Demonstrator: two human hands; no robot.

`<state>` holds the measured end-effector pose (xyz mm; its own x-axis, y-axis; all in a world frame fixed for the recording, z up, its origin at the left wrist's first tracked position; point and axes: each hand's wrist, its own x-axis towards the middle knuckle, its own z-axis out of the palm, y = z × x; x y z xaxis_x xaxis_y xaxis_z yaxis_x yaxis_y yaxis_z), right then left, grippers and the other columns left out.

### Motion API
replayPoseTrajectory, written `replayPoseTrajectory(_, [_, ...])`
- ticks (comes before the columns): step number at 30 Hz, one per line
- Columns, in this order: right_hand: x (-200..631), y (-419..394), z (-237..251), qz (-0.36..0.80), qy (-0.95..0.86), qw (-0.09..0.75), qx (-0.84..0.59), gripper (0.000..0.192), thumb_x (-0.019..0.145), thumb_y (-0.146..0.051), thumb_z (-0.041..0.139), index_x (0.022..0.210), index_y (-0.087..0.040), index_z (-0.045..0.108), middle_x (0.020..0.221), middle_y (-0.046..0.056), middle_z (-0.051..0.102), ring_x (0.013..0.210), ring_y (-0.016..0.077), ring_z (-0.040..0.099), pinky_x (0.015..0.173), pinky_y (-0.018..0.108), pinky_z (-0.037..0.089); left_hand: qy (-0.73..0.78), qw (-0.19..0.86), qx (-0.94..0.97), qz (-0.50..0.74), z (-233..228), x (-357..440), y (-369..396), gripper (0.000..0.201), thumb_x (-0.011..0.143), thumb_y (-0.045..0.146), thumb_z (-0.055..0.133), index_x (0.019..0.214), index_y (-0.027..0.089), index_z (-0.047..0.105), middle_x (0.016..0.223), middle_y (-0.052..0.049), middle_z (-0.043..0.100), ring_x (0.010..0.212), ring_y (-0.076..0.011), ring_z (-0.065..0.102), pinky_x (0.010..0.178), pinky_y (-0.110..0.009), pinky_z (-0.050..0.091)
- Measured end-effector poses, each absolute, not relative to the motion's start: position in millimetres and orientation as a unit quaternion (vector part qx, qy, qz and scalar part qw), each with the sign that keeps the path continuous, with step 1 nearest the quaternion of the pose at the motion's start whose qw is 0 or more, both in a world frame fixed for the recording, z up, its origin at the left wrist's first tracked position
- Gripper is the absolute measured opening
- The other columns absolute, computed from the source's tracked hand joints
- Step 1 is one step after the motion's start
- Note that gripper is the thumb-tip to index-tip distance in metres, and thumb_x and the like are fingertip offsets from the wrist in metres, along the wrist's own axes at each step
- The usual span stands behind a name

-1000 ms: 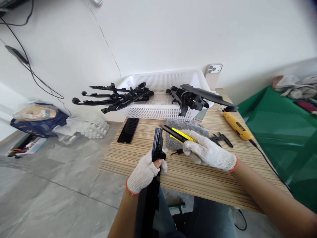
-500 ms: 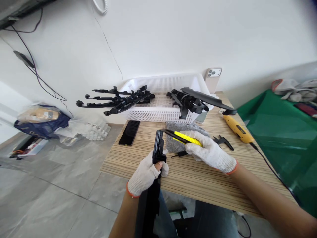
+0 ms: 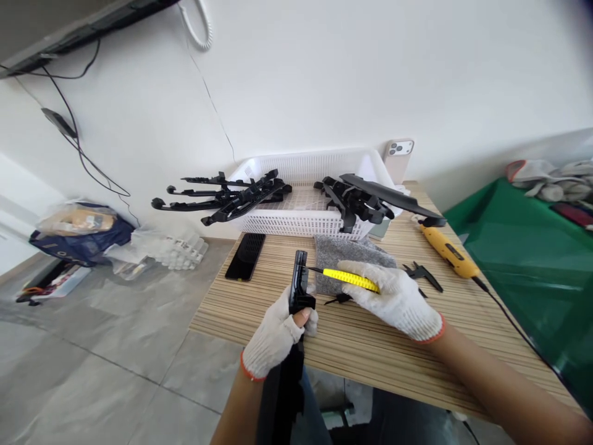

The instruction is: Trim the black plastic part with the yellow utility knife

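While a white-gloved left hand (image 3: 278, 334) clenches a long black plastic part (image 3: 296, 290) near its upper end, the gloved right hand (image 3: 393, 300) grips a yellow utility knife (image 3: 347, 279) and lays its tip against the part's right edge. The part stands nearly upright over the near edge of the striped wooden table (image 3: 370, 346), its long axis running from the person's lap up and away, while the knife lies almost level, crossing it close to a right angle from the right. Knife and part meet just above the left hand's fingers (image 3: 303, 318), so the left hand is the nearer to the point of contact, with the blade close to the thumb.

Behind the knife lies a grey felt pad (image 3: 345, 250), and a small black clip (image 3: 424, 275) rests on the table just beyond the right hand. A dark phone (image 3: 245, 256) lies flat to the left. Farther back a white basket (image 3: 301, 210) holds more black parts (image 3: 356, 198), some jutting over its left rim, with a second phone (image 3: 397, 159) propped against the wall. A yellow corded tool (image 3: 447, 250) lies to the right, near a green sheet (image 3: 519, 247). Nothing stands between the two hands.
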<state>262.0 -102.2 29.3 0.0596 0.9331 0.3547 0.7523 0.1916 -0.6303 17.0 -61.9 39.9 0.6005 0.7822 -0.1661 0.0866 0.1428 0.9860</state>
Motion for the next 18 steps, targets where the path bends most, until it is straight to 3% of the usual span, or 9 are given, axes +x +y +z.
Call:
replayPoseTrajectory(6, [261,-106,38,0.024,-0.71,0.333,-0.62,0.043,0.095,-0.054,0.053,0.123,-0.028,0.071,0.097,0.008,0.075,0.072,0.0225,0.07,0.069,0.036,0.055,0.363,0.642,0.623,0.26,33,12,-60,0.036,0.088,0.046,0.064,0.111,0.02,0.05,0.079,0.003,0.056,0.067,-0.0126,0.058,0.068,-0.028,0.047])
replayPoseTrajectory(13, [260,-108,48,-0.201,-0.737,0.309,-0.567,0.043,0.099,-0.05,0.049,0.121,-0.021,0.071,0.085,0.004,0.075,0.055,0.0124,0.062,0.05,0.026,0.039,0.329,0.644,0.648,0.24,36,8,-58,0.045,0.086,0.045,0.064,0.121,0.022,0.046,0.093,0.001,0.057,0.072,-0.0131,0.06,0.072,-0.03,0.049])
replayPoseTrajectory(18, [254,-113,54,-0.176,-0.737,0.254,-0.602,0.048,0.102,-0.053,0.039,0.125,-0.024,0.07,0.086,0.005,0.075,0.057,0.0139,0.063,0.048,0.027,0.033,0.335,0.636,0.649,0.247,36,9,-58,0.04,0.085,0.043,0.064,0.115,0.022,0.047,0.088,0.002,0.056,0.069,-0.0126,0.059,0.071,-0.029,0.05])
